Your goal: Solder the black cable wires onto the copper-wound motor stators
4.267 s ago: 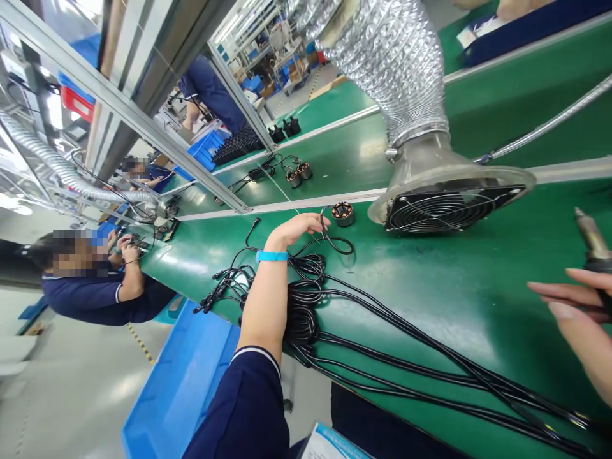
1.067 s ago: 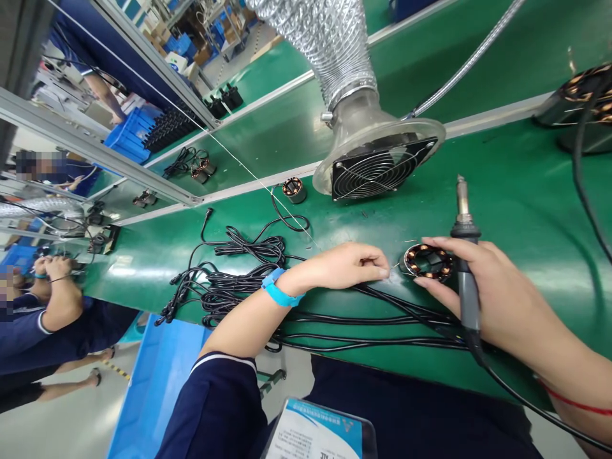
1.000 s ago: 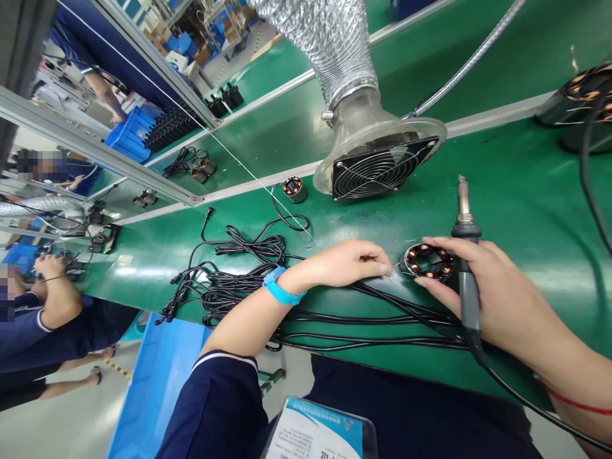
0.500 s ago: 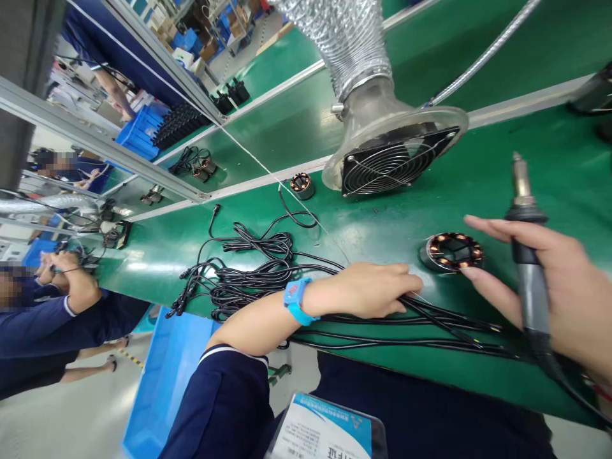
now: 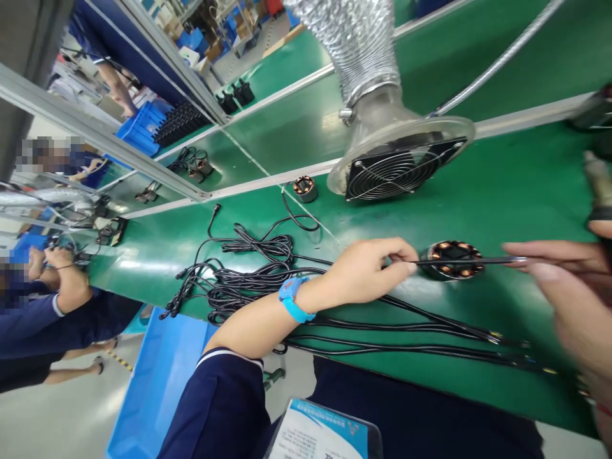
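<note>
My left hand (image 5: 368,271), with a blue wristband, pinches a black cable (image 5: 495,260) stretched level to the right. At its far end, the fingers of my right hand (image 5: 571,277) are closed on the cable's tip. A soldering iron (image 5: 598,178) sticks up at the right edge, partly out of view, with its handle in the same right hand. Between the hands stands a motor stator (image 5: 454,275) with copper windings, crossed by the cable. More black cables (image 5: 406,349) with stripped ends lie below my hands.
A fume extractor hood (image 5: 406,166) hangs behind the stator. Coiled cables (image 5: 248,287) lie left, near a second stator (image 5: 305,190) with a cable attached. A blue bin (image 5: 157,382) stands below the table edge. Co-workers sit and stand at left.
My left hand has lifted one cable from the bundle and drawn it up across the stator. My right hand has moved right, the iron with it, and now grips the cable's end.
</note>
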Demonstrator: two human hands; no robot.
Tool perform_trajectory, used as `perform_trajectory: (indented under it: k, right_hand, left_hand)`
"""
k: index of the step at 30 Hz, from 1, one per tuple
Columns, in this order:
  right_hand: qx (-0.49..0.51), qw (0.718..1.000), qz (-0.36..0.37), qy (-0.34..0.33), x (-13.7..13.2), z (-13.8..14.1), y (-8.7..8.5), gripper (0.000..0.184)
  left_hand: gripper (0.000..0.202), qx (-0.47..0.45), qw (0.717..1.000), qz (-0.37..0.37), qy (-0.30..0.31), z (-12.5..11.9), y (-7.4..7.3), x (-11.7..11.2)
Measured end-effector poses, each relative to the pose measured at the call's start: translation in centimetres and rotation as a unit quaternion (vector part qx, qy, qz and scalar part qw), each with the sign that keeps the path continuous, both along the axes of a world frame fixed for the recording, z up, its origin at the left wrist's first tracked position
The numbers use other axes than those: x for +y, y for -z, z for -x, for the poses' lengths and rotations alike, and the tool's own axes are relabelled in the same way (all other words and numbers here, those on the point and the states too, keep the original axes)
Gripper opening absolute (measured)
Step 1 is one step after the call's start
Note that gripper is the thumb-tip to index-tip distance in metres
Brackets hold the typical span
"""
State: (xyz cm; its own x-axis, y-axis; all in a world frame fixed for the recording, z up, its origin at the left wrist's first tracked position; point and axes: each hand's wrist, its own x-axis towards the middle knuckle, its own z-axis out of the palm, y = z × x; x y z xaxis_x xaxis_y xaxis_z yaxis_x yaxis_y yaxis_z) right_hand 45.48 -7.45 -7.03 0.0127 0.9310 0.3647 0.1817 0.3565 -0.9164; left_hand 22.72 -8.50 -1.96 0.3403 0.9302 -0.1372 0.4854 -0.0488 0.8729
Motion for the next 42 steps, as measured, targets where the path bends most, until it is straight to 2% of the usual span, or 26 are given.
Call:
perform_trajectory:
  k: [4, 8, 10, 14, 17, 22, 30, 33, 37, 40, 42]
  right_hand:
    - [0.039, 0.999, -0.002, -0.014, -0.2, 1.4, -1.4, 0.048]
    - [0.084, 0.995, 0.018, -0.042, -0.4, 1.4, -1.7, 0.043]
    - [0.097, 0.994, 0.019, -0.052, -0.4, 1.3, -1.5, 0.043]
    - [0.101, 0.992, 0.033, -0.074, -0.5, 1.3, -1.4, 0.043]
    - [0.109, 0.99, 0.038, -0.086, -0.7, 1.4, -1.7, 0.043]
    - [0.093, 0.99, 0.039, -0.094, -0.9, 1.4, -2.2, 0.04]
    - [0.054, 0.993, 0.015, -0.107, -1.0, 0.9, -2.3, 0.041]
    - [0.043, 0.994, 0.013, -0.102, -0.9, 1.0, -2.3, 0.038]
    - [0.008, 0.99, -0.009, -0.141, -0.8, 1.4, -2.2, 0.037]
    - [-0.024, 0.987, -0.028, -0.159, -0.8, 1.7, -2.2, 0.036]
    - [-0.037, 0.986, -0.04, -0.159, -0.8, 1.9, -2.3, 0.035]
  left_hand:
    - [0.017, -0.055, 0.996, 0.068, -0.014, -0.3, 0.3, 0.0]
    - [0.017, -0.063, 0.992, 0.107, -0.017, -0.4, 0.3, 0.1]
    - [0.018, -0.054, 0.992, 0.11, 0.005, -0.2, 0.1, 0.3]
    - [0.021, -0.016, 0.99, 0.104, 0.098, 0.4, -0.4, 0.6]
    - [0.024, 0.001, 0.982, 0.124, 0.141, 0.7, -0.5, 0.7]
    - [0.028, -0.019, 0.972, 0.165, 0.167, 0.9, -0.2, 1.0]
    - [0.024, -0.082, 0.957, 0.214, 0.178, 1.2, -0.1, 1.6]
    - [0.02, -0.091, 0.963, 0.195, 0.16, 0.9, 0.2, 1.4]
    - [0.032, -0.119, 0.984, 0.1, 0.086, 0.1, 0.3, 0.8]
    - [0.044, -0.096, 0.99, 0.026, 0.099, -0.5, -0.2, 0.3]
    - [0.043, -0.055, 0.991, -0.007, 0.125, -0.7, -0.5, 0.0]
